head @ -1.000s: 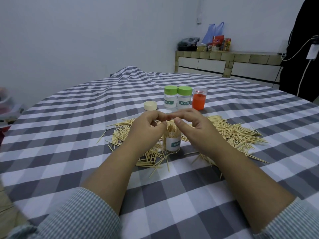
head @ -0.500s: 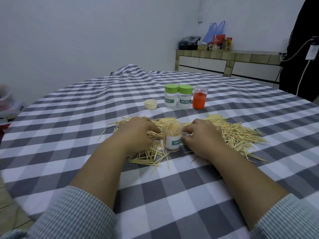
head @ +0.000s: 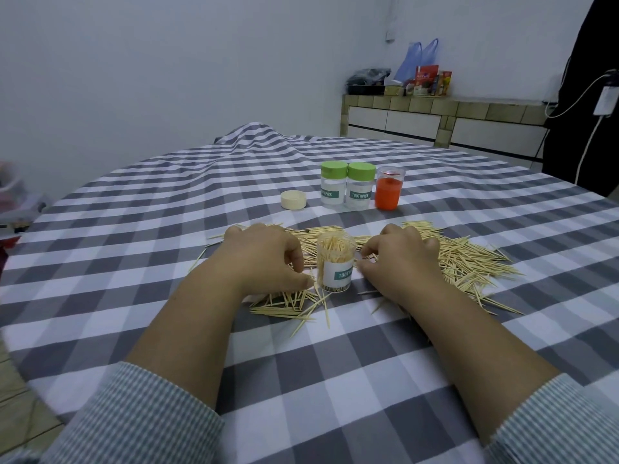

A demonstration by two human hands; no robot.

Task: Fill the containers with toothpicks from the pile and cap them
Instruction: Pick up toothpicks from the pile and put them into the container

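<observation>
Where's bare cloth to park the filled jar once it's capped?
Free: the cloth left of the cream cap, and the near strip between the forearms, below the stray toothpicks. Crowded: around the open jar, flanked by the left hand and right hand, with toothpicks spread across. The two green-capped jars and orange jar fill the row behind.

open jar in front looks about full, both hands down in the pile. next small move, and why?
Probably fetch the cream cap with the left hand and put it on the open container. Its toothpicks stand packed up to the rim, it has no lid, and the cap lies loose beside the two green-capped containers. One last pinch from the pile could come first.
</observation>
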